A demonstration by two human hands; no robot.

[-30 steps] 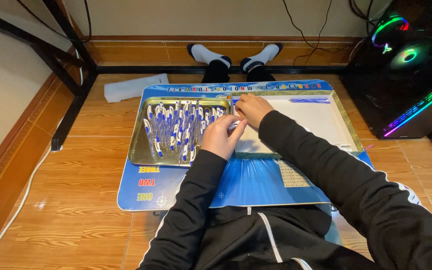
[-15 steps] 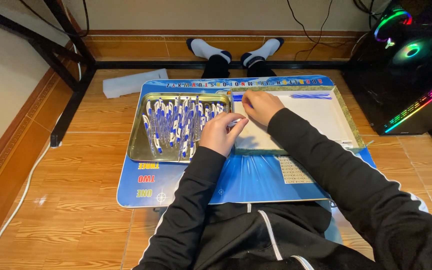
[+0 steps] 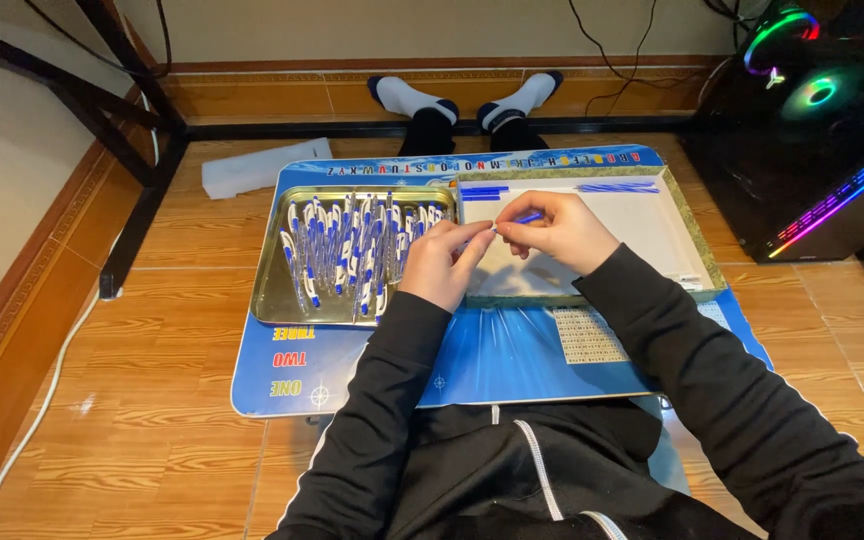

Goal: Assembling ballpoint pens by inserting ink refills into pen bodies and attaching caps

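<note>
Both hands rose, left hand (image 3: 444, 262) meeting right hand (image 3: 560, 230) over tray (image 3: 652, 225).

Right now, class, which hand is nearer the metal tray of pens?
Left. The left hand overlaps the metal tray's right edge; the right hand is over the white tray.

Black zip jacket, white-and-navy socks (image 3: 407, 97)

You sit on a glossy orange wood-pattern tiled floor (image 3: 132, 400), lit evenly from above. A cream wall (image 3: 372, 25) with brown skirting runs ahead. A black metal frame leg (image 3: 137, 215) stands at your left, a white cable (image 3: 37, 420) trails beside it, and a black computer tower (image 3: 812, 130) glows with rainbow lights at right.
</note>
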